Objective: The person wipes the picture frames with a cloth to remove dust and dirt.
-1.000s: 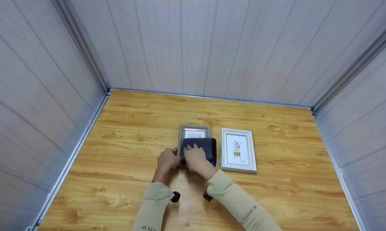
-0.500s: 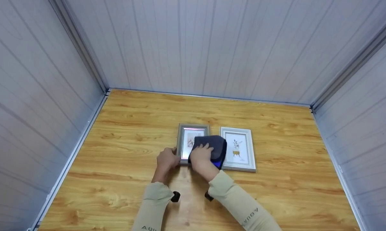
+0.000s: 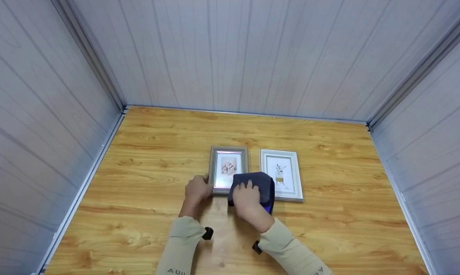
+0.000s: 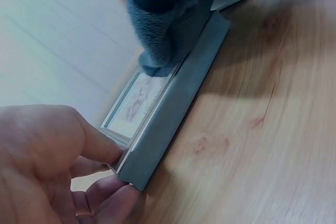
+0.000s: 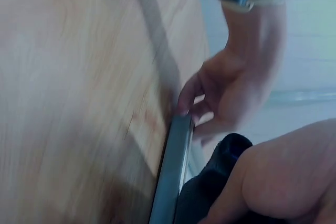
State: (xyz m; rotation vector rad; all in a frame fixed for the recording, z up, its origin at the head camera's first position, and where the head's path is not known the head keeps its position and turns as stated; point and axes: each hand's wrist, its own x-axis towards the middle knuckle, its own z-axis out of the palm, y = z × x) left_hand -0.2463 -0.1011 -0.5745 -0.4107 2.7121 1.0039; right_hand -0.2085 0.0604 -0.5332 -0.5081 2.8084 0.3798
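A grey picture frame (image 3: pixel 213 164) with a small flower print lies face up on the wooden table. My left hand (image 3: pixel 197 188) grips its lower left corner, thumb above and fingers below in the left wrist view. My right hand (image 3: pixel 248 198) holds a folded dark blue cloth (image 3: pixel 266 184), its fingers spread over the top. The cloth overlaps the grey frame's lower right corner and the near left part of a white picture frame (image 3: pixel 298 177). Seen from the left wrist, the fuzzy cloth (image 4: pixel 163 32) hangs over the far end of the grey frame's edge (image 4: pixel 173 111).
The wood-grain table (image 3: pixel 157 152) is bounded by pale panel walls (image 3: pixel 230 57) at the back and both sides. Dark wrist devices (image 3: pixel 208 233) sit at both sleeve cuffs.
My right hand has moved the cloth right and toward me, off most of the grey frame, uncovering its print. The left hand keeps its hold on the corner.
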